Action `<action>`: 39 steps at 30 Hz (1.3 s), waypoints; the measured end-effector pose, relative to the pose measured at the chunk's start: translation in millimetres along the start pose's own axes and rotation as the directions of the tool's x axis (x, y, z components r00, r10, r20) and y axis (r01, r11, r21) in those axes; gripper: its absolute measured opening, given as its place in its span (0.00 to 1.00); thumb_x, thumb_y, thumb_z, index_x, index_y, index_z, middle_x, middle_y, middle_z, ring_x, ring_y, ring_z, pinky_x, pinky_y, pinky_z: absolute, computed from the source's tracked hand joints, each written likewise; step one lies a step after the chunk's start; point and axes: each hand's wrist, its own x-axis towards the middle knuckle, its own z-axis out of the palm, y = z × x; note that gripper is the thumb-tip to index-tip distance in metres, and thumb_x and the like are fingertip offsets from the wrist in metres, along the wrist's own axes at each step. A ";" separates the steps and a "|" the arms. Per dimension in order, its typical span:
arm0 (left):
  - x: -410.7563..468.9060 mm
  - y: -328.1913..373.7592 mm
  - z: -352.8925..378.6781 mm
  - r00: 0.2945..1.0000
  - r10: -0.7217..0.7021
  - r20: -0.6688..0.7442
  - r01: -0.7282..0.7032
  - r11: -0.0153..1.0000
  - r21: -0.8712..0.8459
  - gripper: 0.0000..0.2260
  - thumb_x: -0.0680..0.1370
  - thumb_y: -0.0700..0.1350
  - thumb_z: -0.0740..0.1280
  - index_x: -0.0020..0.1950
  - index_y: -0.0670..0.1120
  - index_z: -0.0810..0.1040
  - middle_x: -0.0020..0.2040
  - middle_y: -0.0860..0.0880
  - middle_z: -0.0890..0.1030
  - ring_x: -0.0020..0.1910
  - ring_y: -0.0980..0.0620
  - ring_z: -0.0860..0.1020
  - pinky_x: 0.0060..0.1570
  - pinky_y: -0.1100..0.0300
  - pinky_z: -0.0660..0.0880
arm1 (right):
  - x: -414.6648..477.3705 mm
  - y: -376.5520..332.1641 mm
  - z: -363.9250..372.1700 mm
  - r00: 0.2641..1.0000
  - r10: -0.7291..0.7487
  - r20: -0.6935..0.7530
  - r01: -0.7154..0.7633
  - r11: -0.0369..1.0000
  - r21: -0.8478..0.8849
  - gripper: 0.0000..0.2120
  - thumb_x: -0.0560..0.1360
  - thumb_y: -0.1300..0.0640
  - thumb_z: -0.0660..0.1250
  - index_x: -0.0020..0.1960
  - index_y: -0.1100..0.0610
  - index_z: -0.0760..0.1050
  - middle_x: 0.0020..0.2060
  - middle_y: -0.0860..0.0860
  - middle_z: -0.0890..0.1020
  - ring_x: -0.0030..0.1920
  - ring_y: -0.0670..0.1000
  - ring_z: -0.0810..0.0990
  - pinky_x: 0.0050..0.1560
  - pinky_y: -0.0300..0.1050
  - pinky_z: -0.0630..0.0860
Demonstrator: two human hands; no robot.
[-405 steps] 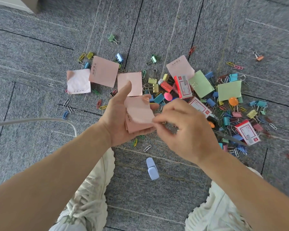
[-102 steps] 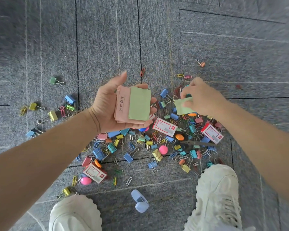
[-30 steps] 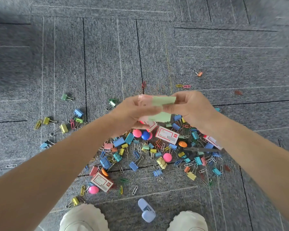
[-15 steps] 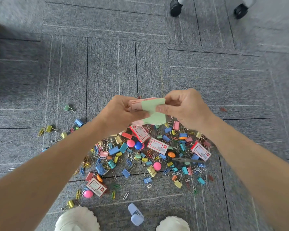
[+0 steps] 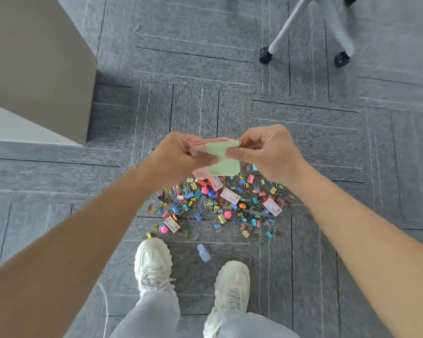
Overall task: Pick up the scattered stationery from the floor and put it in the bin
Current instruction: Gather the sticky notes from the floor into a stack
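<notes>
Head view: both hands are up at mid-frame, above the mess. Left hand (image 5: 178, 154) grips a stack of notes (image 5: 224, 164), fingers curled round it. Right hand (image 5: 266, 152) pinches the stack's other edge, thumb on the top green sheet. Neither hand is free. The notes are in the air between the hands, well above the carpet (image 5: 303, 142), not in any bin.

Progress, my read: early. No loose notes lie on the floor in view, so the paper looks gathered. Nothing is seen binned and no bin is in view. The beige block (image 5: 34, 69) upper left is flat-sided; cannot tell what it is. Left to do: drop the notes, then clear the heap of clips (image 5: 205, 206) just ahead of the shoes (image 5: 153, 262), the boxes (image 5: 230, 196) lying in it, the round bits (image 5: 227, 214), and the blue piece (image 5: 203, 252) lying apart between heap and shoes.

Materials:
- **Notes:** thin paper, pink under, green on top. The green sheet is bent and hangs limp below the fingers.
- **Clips:** small, many colours, binder type with wire loops plus bent-wire paper clips. They are tangled and fiddly, probably easier scooped than picked singly.
- **Boxes:** flat card, white with red.
- **Round bits:** glossy pink, orange and blue.
- **Blue piece:** smooth pale plastic, rounded.
- **Carpet:** grey short-pile tiles with dark seams; wire likely snags.
- **Chair (image 5: 303, 23):** pale legs on black casters, top right.
</notes>
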 end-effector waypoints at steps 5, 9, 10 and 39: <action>-46.8 2.0 1.3 0.997 0.033 -0.071 -0.034 0.999 -0.023 0.14 0.75 0.37 0.73 0.57 0.52 0.83 0.47 0.50 0.87 0.44 0.52 0.83 0.48 0.54 0.80 | -24.5 -21.0 14.7 0.991 -0.022 0.135 0.021 1.000 0.010 0.06 0.71 0.60 0.77 0.41 0.59 0.81 0.29 0.49 0.80 0.22 0.39 0.70 0.23 0.30 0.64; -83.2 2.9 7.5 0.995 0.028 -0.097 -0.034 0.997 -0.067 0.16 0.75 0.35 0.72 0.58 0.51 0.81 0.39 0.56 0.86 0.34 0.61 0.80 0.35 0.68 0.74 | -54.7 -30.9 24.9 0.979 -0.102 0.177 0.110 0.993 -0.035 0.05 0.73 0.61 0.75 0.46 0.61 0.82 0.35 0.55 0.82 0.22 0.39 0.70 0.23 0.30 0.63; -93.1 1.7 10.0 0.993 0.031 -0.112 -0.038 0.997 -0.067 0.15 0.74 0.36 0.73 0.56 0.53 0.82 0.39 0.55 0.86 0.34 0.58 0.79 0.34 0.66 0.73 | -66.2 -33.4 27.9 0.978 -0.126 0.166 0.136 0.989 -0.054 0.04 0.73 0.60 0.75 0.45 0.60 0.82 0.36 0.56 0.82 0.24 0.39 0.71 0.26 0.31 0.65; -787.0 159.7 84.8 0.533 0.375 -0.758 -0.480 0.872 0.094 0.28 0.61 0.44 0.81 0.56 0.32 0.81 0.57 0.31 0.81 0.55 0.31 0.81 0.60 0.37 0.76 | -614.3 -324.5 193.9 0.692 -0.705 0.155 0.671 0.708 0.223 0.10 0.69 0.50 0.79 0.43 0.55 0.83 0.31 0.46 0.83 0.32 0.47 0.77 0.34 0.41 0.71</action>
